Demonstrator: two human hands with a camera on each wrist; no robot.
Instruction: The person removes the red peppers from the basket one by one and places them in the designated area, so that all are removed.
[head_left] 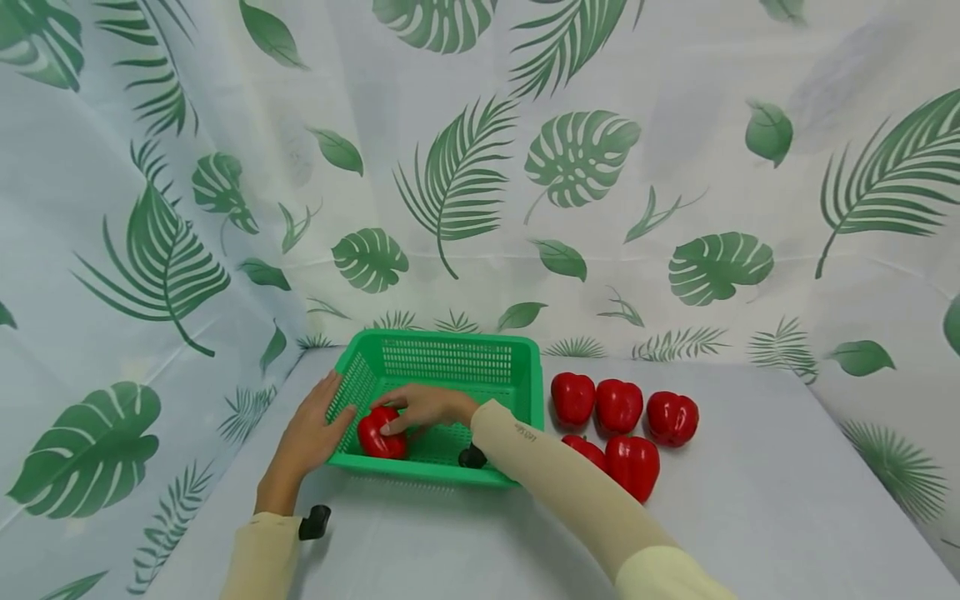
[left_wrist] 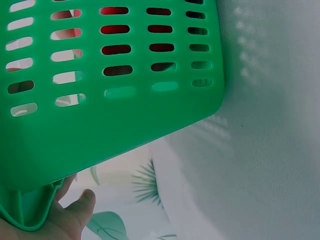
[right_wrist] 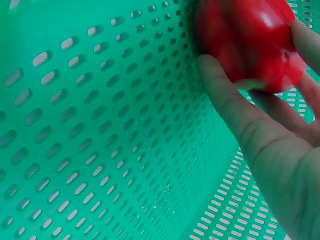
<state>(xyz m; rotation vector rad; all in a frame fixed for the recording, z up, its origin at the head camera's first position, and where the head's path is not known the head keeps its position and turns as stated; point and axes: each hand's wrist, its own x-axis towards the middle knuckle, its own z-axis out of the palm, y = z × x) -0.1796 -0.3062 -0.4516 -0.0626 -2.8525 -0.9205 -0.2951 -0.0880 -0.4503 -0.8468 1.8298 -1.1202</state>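
Note:
A shiny red bell pepper [head_left: 382, 433] is inside the green plastic basket [head_left: 450, 473], toward its left front corner. My right hand [head_left: 423, 406] reaches in over the basket and holds this pepper with its thumb and fingers. The right wrist view shows the pepper [right_wrist: 250, 40] close to the perforated wall [right_wrist: 100, 115], with fingertips on both sides of it. At the basket's left rim rests my left hand [head_left: 309, 425], its fingers extended and the thumb apart. In the left wrist view the left hand [left_wrist: 67, 217] shows at the rim's corner, partly hidden by the basket [left_wrist: 120, 135].
Right of the basket, several more red bell peppers [head_left: 618, 407] stand grouped on the white table [head_left: 750, 500]. My right forearm [head_left: 555, 475] passes in front of part of that group. A leaf-patterned curtain [head_left: 480, 208] rises behind the table and along its sides.

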